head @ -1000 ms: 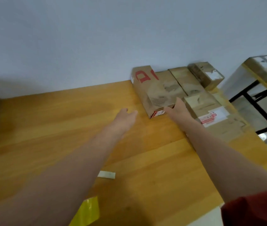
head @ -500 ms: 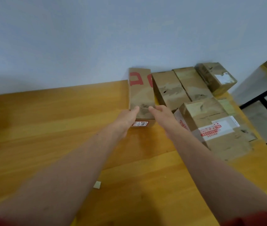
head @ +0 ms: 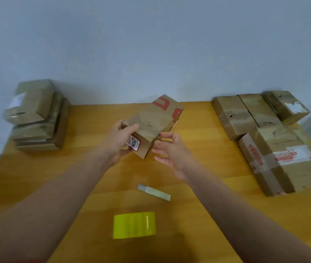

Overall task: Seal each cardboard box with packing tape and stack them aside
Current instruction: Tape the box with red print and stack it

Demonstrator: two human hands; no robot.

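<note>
A long cardboard box with red print [head: 155, 123] is tilted above the middle of the wooden table [head: 198, 149]. My left hand [head: 121, 139] grips its near end, thumb on top beside a small barcode label. My right hand [head: 170, 150] hovers at the box's near right corner with fingers loosely curled, at most grazing it. A yellow roll of packing tape [head: 134, 224] lies on the table near me, and a small pale cutter [head: 154, 192] lies just beyond it.
A stack of cardboard boxes [head: 37, 116] stands at the far left against the wall. Several more boxes [head: 261, 130] lie at the far right, the nearest one large with red-printed tape [head: 283, 164]. The grey wall runs along the table's back edge.
The red-printed box was pulled out of the right-hand group, lifted and carried to the table's middle. The view swung left and down, bringing the left stack, tape and cutter into sight.
</note>
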